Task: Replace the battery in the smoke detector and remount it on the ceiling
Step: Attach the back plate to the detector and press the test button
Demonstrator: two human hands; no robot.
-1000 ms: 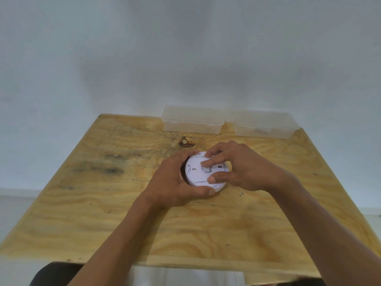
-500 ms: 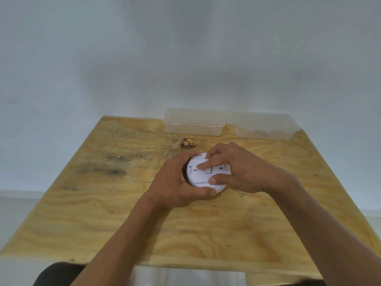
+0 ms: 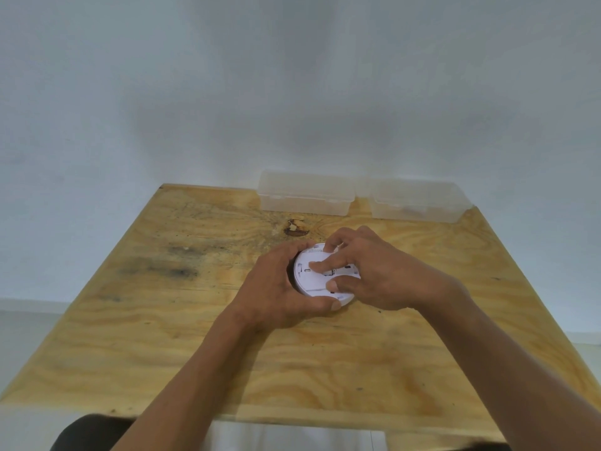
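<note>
The white smoke detector (image 3: 320,276) sits on the plywood tabletop (image 3: 195,336), cupped between both hands. The left hand (image 3: 276,288) curls round its rim; the right hand (image 3: 367,271) presses curled fingertips (image 3: 314,265) and thumb onto its upturned back.

Plywood table (image 3: 195,336) with smoke detector (image 3: 313,281) and two clear boxes (image 3: 305,194) at back.
</note>
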